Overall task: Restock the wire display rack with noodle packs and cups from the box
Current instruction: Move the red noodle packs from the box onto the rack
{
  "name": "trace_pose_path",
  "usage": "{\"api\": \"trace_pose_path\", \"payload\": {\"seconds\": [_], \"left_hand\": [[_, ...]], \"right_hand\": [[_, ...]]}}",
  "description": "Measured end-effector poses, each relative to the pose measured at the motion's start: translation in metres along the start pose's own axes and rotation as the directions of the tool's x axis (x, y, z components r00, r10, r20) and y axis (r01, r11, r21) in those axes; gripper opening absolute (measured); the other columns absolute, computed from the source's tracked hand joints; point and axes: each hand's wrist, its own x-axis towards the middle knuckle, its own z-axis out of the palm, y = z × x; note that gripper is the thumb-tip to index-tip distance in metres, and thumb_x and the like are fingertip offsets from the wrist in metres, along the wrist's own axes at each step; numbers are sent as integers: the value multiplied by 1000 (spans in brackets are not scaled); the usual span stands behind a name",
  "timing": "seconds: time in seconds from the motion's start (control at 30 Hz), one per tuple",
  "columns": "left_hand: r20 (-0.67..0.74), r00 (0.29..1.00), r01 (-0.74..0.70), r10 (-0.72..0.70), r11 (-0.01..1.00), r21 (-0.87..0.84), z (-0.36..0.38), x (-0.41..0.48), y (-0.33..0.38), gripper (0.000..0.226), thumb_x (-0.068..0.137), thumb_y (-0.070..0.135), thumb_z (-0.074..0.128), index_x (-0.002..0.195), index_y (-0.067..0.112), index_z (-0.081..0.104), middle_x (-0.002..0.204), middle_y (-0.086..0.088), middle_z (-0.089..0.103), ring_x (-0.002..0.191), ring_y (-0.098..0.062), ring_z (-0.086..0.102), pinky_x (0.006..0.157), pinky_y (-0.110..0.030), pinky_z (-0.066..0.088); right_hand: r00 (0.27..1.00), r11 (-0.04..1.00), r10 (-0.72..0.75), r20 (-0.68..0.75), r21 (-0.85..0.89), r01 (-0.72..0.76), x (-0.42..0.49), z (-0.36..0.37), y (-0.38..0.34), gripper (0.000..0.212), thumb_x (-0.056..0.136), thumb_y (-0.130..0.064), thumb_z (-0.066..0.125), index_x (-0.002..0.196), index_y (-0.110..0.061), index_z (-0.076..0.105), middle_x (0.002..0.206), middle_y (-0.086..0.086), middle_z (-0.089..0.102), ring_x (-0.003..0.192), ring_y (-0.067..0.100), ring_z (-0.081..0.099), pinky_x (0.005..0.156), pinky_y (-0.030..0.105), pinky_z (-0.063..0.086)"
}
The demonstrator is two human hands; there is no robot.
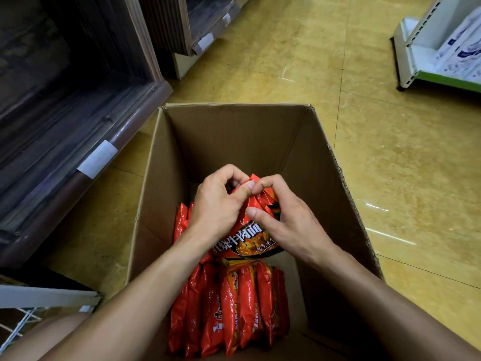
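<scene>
An open cardboard box (166,194) stands on the floor below me. Inside it, several red noodle packs (229,308) stand on edge in a row near the front. Both hands are inside the box, on one red noodle pack (250,238) lifted above the row. My left hand (218,204) pinches the pack's upper edge from the left. My right hand (283,217) pinches the same edge from the right, thumb on the front face. A corner of the white wire display rack (18,327) shows at the bottom left. No noodle cups are in view.
Dark wooden shelving (78,105) with white price tags runs along the left, close to the box. A white shelf unit with pale packages (442,48) stands at the far right. Yellow tiled floor (390,165) lies between them. My knee (52,332) shows bottom left.
</scene>
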Motion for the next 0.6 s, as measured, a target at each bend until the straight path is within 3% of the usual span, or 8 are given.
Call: {"api": "trace_pose_path", "payload": {"seconds": [0.13,0.33,0.43,0.6], "left_hand": [[-35,998,44,-46,996,-73,0,-3,4,16,88,26,78,75,25,68,66,15,61,64,3,57,62,-12,43],[-53,998,29,-39,985,-168,1,-5,11,15,88,25,78,77,19,70,63,17,63,63,3,57,62,-13,45],[-67,996,43,-58,979,-200,1,-5,10,15,87,26,79,77,18,71,65,15,64,65,1,59,64,-17,47],[-53,997,47,-58,981,-187,0,-6,9,14,87,28,79,77,22,71,67,14,65,66,0,60,66,-19,48]], "right_hand": [[998,999,31,-59,23,-30,2,1,5,40,90,-48,70,117,-46,41,114,-7,65,103,12,67,82,48,58],[990,990,-40,-136,-137,22,3,0,3,41,94,-53,62,133,-45,50,126,-20,58,119,5,53,97,42,50],[985,997,-42,-165,-64,32,3,1,3,34,92,-51,66,120,-45,46,118,-14,61,112,7,60,88,43,55],[996,998,67,-56,19,-66,5,-5,3,28,88,-52,71,108,-44,54,104,-8,67,100,11,65,82,47,57]]}}
